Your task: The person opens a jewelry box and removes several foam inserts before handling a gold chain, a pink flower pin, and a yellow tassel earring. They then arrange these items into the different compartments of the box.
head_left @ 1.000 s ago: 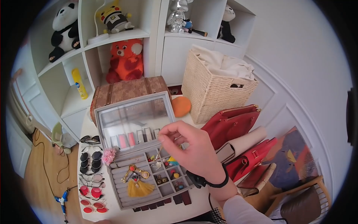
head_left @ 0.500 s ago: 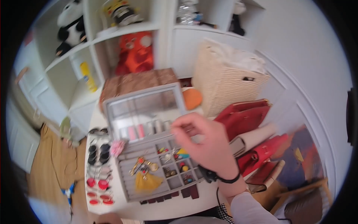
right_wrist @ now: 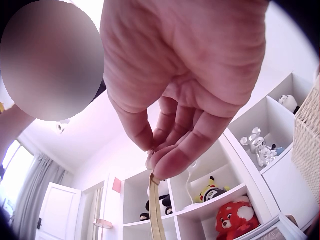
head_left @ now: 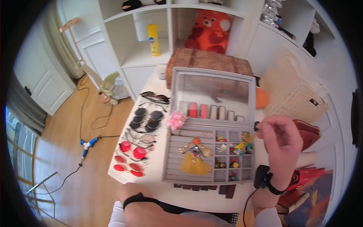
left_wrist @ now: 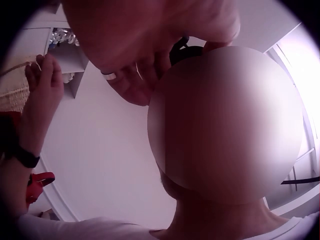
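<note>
My right hand (head_left: 280, 142) is raised beside the right edge of the grey jewellery box (head_left: 208, 124). In the right wrist view its thumb and fingers pinch the top of a flat gold strip (right_wrist: 156, 210), which hangs down. The box's glass lid stands up; a necklace (head_left: 195, 149) with a yellow tassel lies on the padded rolls, and small colourful pieces sit in the compartments. My left hand (left_wrist: 150, 45) is close to the head, fingers bent beside a dark object (left_wrist: 186, 52); whether it grips that object is unclear.
Several sunglasses (head_left: 152, 120) lie left of the box, by a pink flower (head_left: 176, 120). Behind stands a brown trunk (head_left: 211, 62). At right are a woven basket (head_left: 291, 89) and red bags (head_left: 307, 178). Dark strips (head_left: 230, 190) lie at the box's front.
The head view has swung left, so the box appears further right. My left forearm has come into view at the bottom. The right hand still pinches, beside the box.
</note>
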`<state>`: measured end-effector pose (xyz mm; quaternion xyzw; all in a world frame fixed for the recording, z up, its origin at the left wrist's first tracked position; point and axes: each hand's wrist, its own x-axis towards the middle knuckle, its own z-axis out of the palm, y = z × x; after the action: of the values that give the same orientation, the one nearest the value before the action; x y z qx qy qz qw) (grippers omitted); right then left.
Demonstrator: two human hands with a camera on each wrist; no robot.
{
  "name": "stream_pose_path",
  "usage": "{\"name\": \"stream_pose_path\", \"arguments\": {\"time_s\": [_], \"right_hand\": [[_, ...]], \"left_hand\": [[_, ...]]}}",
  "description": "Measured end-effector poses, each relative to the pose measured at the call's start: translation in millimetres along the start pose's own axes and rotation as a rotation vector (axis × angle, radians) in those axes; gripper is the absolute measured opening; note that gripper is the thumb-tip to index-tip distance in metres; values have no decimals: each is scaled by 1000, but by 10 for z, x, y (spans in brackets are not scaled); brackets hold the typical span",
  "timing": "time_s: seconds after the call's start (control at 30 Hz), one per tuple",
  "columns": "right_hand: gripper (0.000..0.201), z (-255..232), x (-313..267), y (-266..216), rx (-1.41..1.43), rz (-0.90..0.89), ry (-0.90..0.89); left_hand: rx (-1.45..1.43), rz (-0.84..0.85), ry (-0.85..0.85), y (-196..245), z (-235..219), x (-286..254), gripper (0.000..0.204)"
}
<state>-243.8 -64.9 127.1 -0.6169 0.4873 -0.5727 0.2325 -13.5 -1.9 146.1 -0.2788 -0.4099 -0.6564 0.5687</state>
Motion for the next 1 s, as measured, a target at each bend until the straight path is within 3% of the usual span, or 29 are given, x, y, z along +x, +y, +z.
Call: {"name": "stream_pose_path", "arguments": {"time_s": [0.1, 0.13, 0.23, 0.27, 0.33, 0.47, 0.53, 0.57, 0.63, 0.77, 0.83, 1.0], "right_hand": [[13, 19, 15, -34, 12, 20, 15], [12, 23, 21, -31, 39, 25, 15], [11, 26, 28, -36, 99, 21, -4], [12, 24, 25, -44, 121, 27, -23], [12, 36, 27, -58, 148, 19, -27], [15, 38, 19, -20, 216, 41, -46], [15, 11, 37, -17, 243, 36, -43], [15, -19, 59, -16, 221, 47, -7], [15, -87, 108, -4, 206, 50, 38], [12, -224, 189, 112, -3, -27, 158], [12, -270, 202, 144, -113, -69, 175], [12, -228, 138, 22, -457, -151, -58]], "left_hand": [[262, -25, -397, 60, -539, 290, 70], [223, -8, -400, 52, -592, 316, 70], [1620, -501, -28, 85, -687, 437, 38], [1617, -481, -41, 30, -799, 415, 38], [1738, -618, -99, -176, -1174, 267, 47], [1565, -679, -112, -391, -1390, 160, 37], [1353, -966, -54, -391, -1506, 151, 28], [1360, -959, -62, -365, -1517, 172, 28], [1067, -1132, 57, -294, -1526, 201, 23], [949, -1130, 49, -97, -1571, 185, 23], [754, -1122, 229, 20, -1489, 178, 26], [789, -1126, 112, 170, -1436, 114, 32]]}}
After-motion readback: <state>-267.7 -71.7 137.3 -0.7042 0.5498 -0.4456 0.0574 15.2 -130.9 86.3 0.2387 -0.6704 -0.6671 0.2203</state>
